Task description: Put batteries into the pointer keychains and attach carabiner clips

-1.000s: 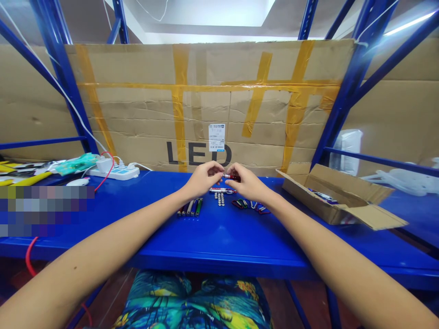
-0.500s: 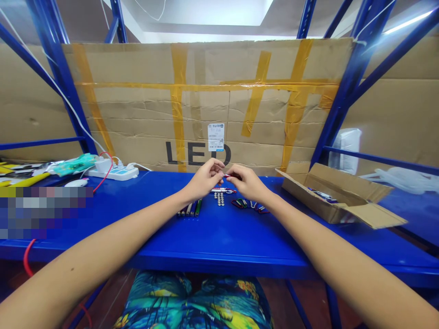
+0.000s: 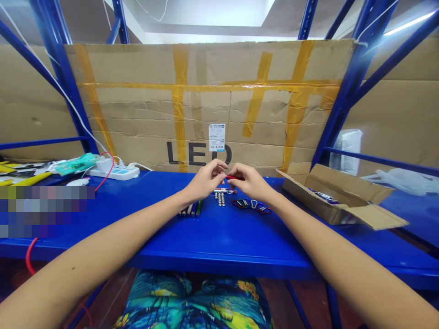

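Above the back of the blue table, my right hand (image 3: 249,182) pinches a slim red metal tube (image 3: 235,177), held nearly level. My left hand (image 3: 207,179) is closed at the tube's left end, its thumb and fingertips together there; exactly what they cover is hidden. Below the hands lie rows of small silver button cells (image 3: 220,199). Behind these are silver and red slim pieces (image 3: 224,190), partly covered by my fingers. Several dark and green tubes (image 3: 194,209) lie side by side under my left wrist. Coloured carabiners (image 3: 253,205) form a row near my right wrist.
An open cardboard box (image 3: 329,201) with metallic pieces inside stands at the right. A white power strip (image 3: 120,172) with plugs and cables sits at the back left, beside bagged items (image 3: 75,163). A large cardboard sheet (image 3: 147,114) marked LED rises behind the table (image 3: 219,242).
More of the red tube shows between my hands, as my right fingers have shifted along it. My left hand stays at its end. The view has moved very slightly.
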